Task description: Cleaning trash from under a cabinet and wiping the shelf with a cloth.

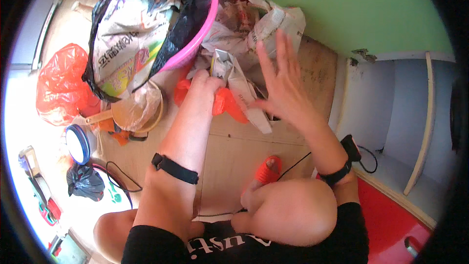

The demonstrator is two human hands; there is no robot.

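My left hand [208, 80] reaches down beside an opened white cardboard carton [243, 90]. Its fingers are curled at the carton's left end, and the fingertips are hidden, so I cannot tell whether they grip it. A red plastic bag [224, 103] lies crumpled under my left wrist and along the carton. Above the carton's right side, my right hand [284, 77] is raised with fingers spread, holding nothing. Behind both hands, used white plastic bags [276, 18] are heaped against the wall. A pink-rimmed bin [210, 14], lined with a black bag, stands at upper left with a printed sack [135, 33] in it.
Left of the bin sit a knotted red bag [62, 84] and a tan plastic dipper [124, 115]. A blue-lidded container [77, 143] and a tied black bag [86, 182] are nearer. Open cupboard shelving [406, 117] stands right. A black cable [295, 167] crosses the floor by my foot.
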